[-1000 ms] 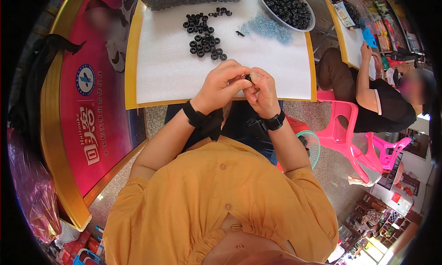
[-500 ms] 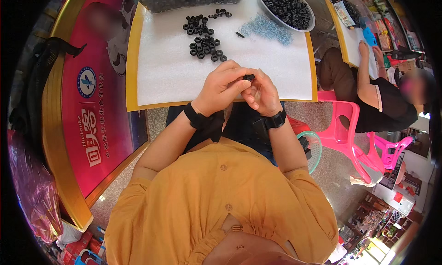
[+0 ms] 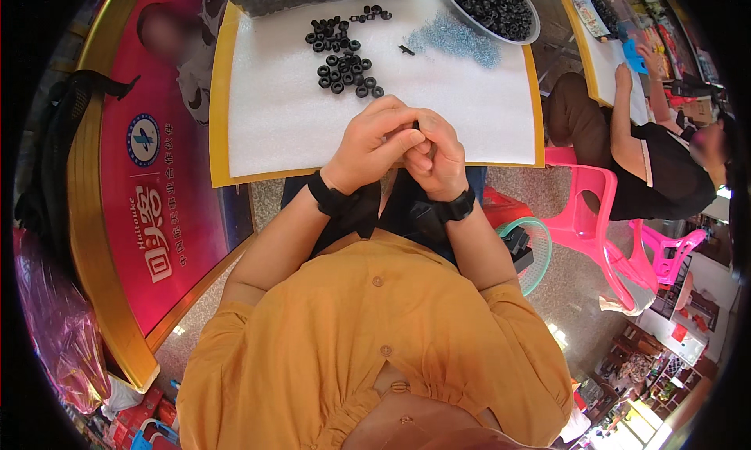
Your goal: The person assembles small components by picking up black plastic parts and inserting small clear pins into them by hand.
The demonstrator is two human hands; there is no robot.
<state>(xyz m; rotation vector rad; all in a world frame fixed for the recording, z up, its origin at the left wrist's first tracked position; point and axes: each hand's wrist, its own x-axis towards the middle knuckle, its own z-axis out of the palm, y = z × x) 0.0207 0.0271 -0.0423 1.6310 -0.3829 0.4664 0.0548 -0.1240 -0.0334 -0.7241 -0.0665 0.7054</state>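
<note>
Both my hands meet over the near edge of the table. My left hand [image 3: 374, 147] is closed, its thumb and fingers pressed against the fingertips of my right hand [image 3: 440, 154], which is curled shut. Between them a small black part [image 3: 416, 125] barely shows; the fingers hide most of it. Beyond my hands lies a loose group of black ring-shaped parts [image 3: 346, 73], several of them showing a round hole. A tiny black piece [image 3: 407, 50] rests alone to their right, beside a spread of small pale-blue clear pieces [image 3: 458, 42].
The white-topped table [image 3: 289, 137] has yellow edges. A bowl [image 3: 533, 34] heaped with black parts stands at the far right, and a clear bin [image 3: 258, 10] of dark parts at the back. Right of me are a pink chair [image 3: 583, 192], a green basket [image 3: 540, 247] and a seated person [image 3: 657, 168].
The black part, clearer before, is now mostly covered as my right fingers have folded over it. The seated person at the right has raised a hand.
</note>
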